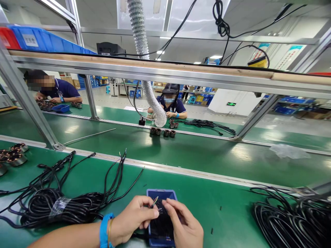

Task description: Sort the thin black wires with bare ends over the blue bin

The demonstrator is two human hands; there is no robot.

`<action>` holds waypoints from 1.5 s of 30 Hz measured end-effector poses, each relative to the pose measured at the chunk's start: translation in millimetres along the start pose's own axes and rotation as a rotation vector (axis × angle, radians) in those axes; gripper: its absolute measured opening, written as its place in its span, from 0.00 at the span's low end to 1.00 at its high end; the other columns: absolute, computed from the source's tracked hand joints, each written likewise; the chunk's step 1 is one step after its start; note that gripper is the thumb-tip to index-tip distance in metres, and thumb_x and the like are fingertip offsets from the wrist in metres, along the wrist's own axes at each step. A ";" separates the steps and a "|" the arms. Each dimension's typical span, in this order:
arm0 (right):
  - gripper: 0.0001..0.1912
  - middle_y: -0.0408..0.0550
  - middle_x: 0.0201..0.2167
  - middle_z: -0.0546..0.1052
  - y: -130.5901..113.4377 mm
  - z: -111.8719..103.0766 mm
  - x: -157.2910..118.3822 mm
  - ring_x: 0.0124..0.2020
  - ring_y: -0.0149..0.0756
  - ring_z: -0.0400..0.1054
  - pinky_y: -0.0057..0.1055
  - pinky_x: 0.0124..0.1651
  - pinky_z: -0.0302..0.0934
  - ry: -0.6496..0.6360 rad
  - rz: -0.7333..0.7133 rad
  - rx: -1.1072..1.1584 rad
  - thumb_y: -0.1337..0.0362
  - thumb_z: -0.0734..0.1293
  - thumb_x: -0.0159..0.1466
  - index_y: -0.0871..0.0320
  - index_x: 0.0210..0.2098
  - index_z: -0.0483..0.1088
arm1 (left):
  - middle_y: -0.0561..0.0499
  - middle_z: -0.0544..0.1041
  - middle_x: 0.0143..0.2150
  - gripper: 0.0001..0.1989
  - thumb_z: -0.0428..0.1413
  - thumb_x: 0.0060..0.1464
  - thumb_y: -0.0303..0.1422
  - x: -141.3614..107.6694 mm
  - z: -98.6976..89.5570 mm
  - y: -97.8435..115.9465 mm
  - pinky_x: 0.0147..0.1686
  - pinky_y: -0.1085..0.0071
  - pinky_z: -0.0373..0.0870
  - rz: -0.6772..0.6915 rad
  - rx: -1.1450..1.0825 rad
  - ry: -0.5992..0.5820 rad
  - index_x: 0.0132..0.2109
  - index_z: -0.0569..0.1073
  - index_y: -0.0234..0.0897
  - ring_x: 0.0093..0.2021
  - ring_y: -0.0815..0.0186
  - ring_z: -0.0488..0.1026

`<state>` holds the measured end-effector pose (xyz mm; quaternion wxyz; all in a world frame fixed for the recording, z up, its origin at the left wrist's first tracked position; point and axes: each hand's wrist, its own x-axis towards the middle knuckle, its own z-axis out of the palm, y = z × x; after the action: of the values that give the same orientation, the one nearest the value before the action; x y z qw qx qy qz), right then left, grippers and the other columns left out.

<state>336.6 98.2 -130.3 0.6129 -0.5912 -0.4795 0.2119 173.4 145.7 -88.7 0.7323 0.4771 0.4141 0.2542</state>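
My left hand (pixel 136 217), with a blue band on its wrist, is closed in a pinch on a black cable whose thin coloured wires (pixel 155 201) stick out past the fingertips. Just right of it, my right hand (pixel 186 224) has thumb and forefinger pressed together near the wire ends. Whatever is between them is too small to make out. Both hands are over a blue plastic bin (pixel 161 190) that holds many small black pieces (pixel 161 225). To the left lies a taped coil of black cable (pixel 74 208), its ends pointing away from me.
More black cables (pixel 287 217) lie coiled at the right. Copper-wound metal parts (pixel 15 156) stand at the far left. A metal frame with a shelf (pixel 165 70) crosses ahead, and a flexible silver duct (pixel 148 93) hangs down. Two co-workers sit across the benches.
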 end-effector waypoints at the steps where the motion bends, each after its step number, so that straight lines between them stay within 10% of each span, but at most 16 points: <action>1: 0.11 0.50 0.32 0.84 -1.1 0.9 -0.6 0.33 0.42 0.80 0.29 0.39 0.75 -0.011 -0.008 -0.010 0.55 0.73 0.58 0.55 0.33 0.82 | 0.59 0.64 0.24 0.18 0.63 0.41 0.43 -0.1 0.1 -0.2 0.21 0.75 0.47 0.001 -0.002 -0.001 0.34 0.68 0.35 0.21 0.76 0.57; 25: 0.11 0.48 0.31 0.84 -2.4 1.9 -0.7 0.31 0.39 0.79 0.25 0.37 0.74 -0.008 -0.061 -0.078 0.55 0.73 0.59 0.56 0.33 0.82 | 0.60 0.62 0.20 0.18 0.62 0.40 0.43 0.7 -1.5 1.8 0.21 0.75 0.47 -0.002 0.049 -0.029 0.33 0.69 0.35 0.20 0.75 0.55; 35: 0.06 0.44 0.30 0.83 -14.0 -4.1 5.2 0.30 0.34 0.78 0.24 0.37 0.72 -0.109 -0.472 -0.114 0.69 0.71 0.62 0.54 0.37 0.79 | 0.60 0.62 0.21 0.17 0.62 0.41 0.41 1.3 -2.4 1.2 0.20 0.75 0.47 0.002 0.046 -0.037 0.33 0.69 0.34 0.21 0.75 0.56; 45: 0.09 0.44 0.27 0.76 -9.5 0.1 6.2 0.26 0.32 0.70 0.23 0.29 0.66 -0.366 0.041 0.110 0.57 0.69 0.62 0.56 0.31 0.74 | 0.57 0.66 0.29 0.14 0.62 0.43 0.32 -4.0 -6.8 -1.8 0.29 0.74 0.60 0.184 -0.025 -0.022 0.33 0.62 0.38 0.28 0.72 0.63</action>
<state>336.4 101.4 -119.5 0.5425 -0.5180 -0.5584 0.3543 165.5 145.2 -90.3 0.7162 0.5067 0.3571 0.3205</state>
